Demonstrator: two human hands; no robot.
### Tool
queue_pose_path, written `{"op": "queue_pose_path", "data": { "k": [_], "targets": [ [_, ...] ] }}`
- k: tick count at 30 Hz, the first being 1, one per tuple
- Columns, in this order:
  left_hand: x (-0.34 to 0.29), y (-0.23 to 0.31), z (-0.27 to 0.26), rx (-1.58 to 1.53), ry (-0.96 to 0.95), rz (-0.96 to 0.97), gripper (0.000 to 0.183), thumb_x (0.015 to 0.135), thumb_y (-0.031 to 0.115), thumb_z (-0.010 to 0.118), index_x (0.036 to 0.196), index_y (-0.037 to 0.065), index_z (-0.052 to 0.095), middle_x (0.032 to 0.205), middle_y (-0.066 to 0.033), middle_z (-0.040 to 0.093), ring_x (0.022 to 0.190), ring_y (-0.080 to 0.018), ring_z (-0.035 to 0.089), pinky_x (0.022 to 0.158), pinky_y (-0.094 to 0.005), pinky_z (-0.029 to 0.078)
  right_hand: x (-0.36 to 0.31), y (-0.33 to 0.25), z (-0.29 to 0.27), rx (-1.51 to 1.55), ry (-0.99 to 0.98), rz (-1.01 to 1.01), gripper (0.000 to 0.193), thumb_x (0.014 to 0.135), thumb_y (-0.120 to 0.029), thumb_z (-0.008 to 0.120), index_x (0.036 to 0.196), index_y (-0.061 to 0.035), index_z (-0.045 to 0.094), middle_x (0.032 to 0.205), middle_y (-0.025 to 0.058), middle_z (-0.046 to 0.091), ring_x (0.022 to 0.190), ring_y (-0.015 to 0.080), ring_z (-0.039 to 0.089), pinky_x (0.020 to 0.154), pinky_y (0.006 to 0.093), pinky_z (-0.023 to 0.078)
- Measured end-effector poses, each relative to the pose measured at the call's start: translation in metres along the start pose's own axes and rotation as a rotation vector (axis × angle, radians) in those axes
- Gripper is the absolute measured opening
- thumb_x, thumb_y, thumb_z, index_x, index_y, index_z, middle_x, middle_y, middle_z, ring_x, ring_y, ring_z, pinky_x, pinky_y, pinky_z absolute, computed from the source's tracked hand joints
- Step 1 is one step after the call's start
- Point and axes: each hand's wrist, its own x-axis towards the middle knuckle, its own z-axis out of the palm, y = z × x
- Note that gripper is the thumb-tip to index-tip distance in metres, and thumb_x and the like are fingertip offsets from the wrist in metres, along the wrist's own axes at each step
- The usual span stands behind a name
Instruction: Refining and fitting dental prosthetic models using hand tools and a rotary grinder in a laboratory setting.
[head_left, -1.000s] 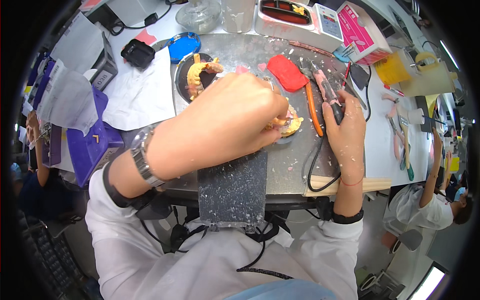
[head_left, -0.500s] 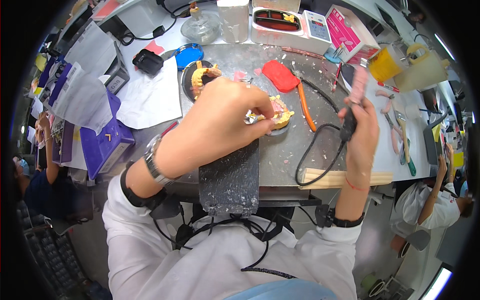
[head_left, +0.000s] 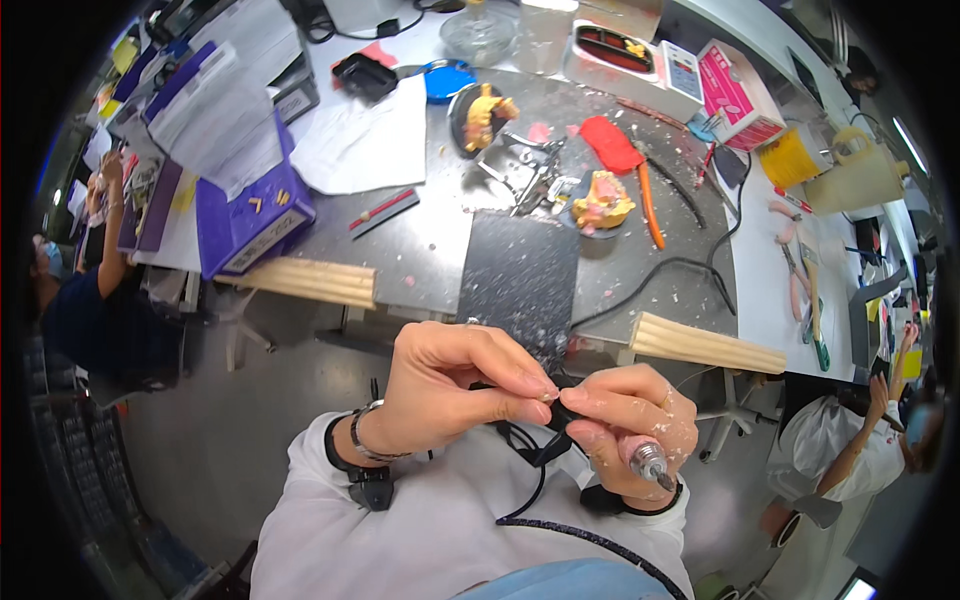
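Note:
My right hand (head_left: 622,422) is closed around a pink rotary handpiece (head_left: 648,462), its metal tip pointing down and right, held close to my chest. My left hand (head_left: 455,385) pinches the black rear end of the handpiece, where its black cable (head_left: 528,470) leaves and loops down over my white coat. On the bench further off lies a yellow and pink dental model (head_left: 600,204). A second yellow model (head_left: 481,113) stands on a dark round base behind it.
A dark speckled mat (head_left: 518,280) hangs over the grey bench edge. An orange tool (head_left: 650,211), a red wax sheet (head_left: 611,144), metal instruments, a purple box (head_left: 243,222) and papers lie around. People sit at far left (head_left: 90,300) and lower right (head_left: 850,440).
Both hands have left the dental model on the bench and come back to my chest. The right hand brought the handpiece along, and the left hand now pinches its rear end.

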Motion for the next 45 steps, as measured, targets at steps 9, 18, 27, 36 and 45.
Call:
{"op": "queue_pose_path", "data": {
  "k": [9, 18, 27, 36, 45],
  "targets": [
    [-0.032, 0.009, 0.000, 0.036, 0.024, -0.037, 0.020, 0.066, -0.016, 0.076, 0.080, -0.003, 0.070, 0.086, -0.0184, 0.070, 0.078, -0.0208, 0.069, 0.069, -0.0282, 0.058, -0.017, -0.007, 0.027, -0.047, 0.029, -0.047, 0.033, 0.064, 0.003, 0.082, 0.095, -0.0069, 0.074, 0.080, 0.0048, 0.063, 0.060, 0.0128, 0.059, 0.049, 0.0234, 0.047],
    [-0.044, 0.007, -0.006, -0.060, -0.061, -0.147, 0.015, 0.069, -0.013, 0.076, 0.080, -0.003, 0.070, 0.089, -0.0159, 0.069, 0.080, -0.0180, 0.068, 0.070, -0.0271, 0.057, -0.026, -0.011, 0.028, -0.115, -0.031, -0.118, 0.034, 0.059, 0.001, 0.083, 0.090, -0.0097, 0.074, 0.077, 0.0026, 0.061, 0.057, 0.0132, 0.059, 0.046, 0.0240, 0.046],
    [-0.050, 0.008, 0.000, 0.064, 0.054, -0.230, 0.018, 0.067, -0.010, 0.078, 0.082, -0.004, 0.071, 0.085, -0.0170, 0.069, 0.078, -0.0211, 0.069, 0.069, -0.0294, 0.056, -0.030, -0.005, 0.037, -0.188, 0.006, -0.185, 0.029, 0.061, 0.000, 0.080, 0.087, -0.0099, 0.072, 0.074, 0.0016, 0.060, 0.055, 0.0139, 0.059, 0.044, 0.0237, 0.045],
    [-0.051, -0.004, -0.001, 0.401, 0.023, 0.161, 0.017, 0.072, -0.002, 0.077, 0.088, 0.000, 0.072, 0.083, -0.0107, 0.072, 0.071, -0.0156, 0.069, 0.063, -0.0245, 0.054, -0.034, 0.007, 0.040, -0.082, 0.165, -0.158, 0.033, 0.063, -0.009, 0.084, 0.090, -0.0057, 0.065, 0.071, 0.0054, 0.059, 0.053, 0.0145, 0.057, 0.044, 0.0237, 0.043],
    [-0.048, -0.005, -0.006, 0.535, -0.062, 0.360, 0.019, 0.071, -0.008, 0.075, 0.088, -0.003, 0.068, 0.083, -0.0157, 0.071, 0.078, -0.0261, 0.071, 0.075, -0.0378, 0.059, -0.027, 0.014, 0.042, -0.236, -0.096, -0.089, 0.056, 0.060, -0.052, 0.082, 0.062, -0.0038, 0.053, 0.053, 0.0036, 0.042, 0.043, 0.0208, 0.045, 0.042, 0.0287, 0.036]
  ]
}}
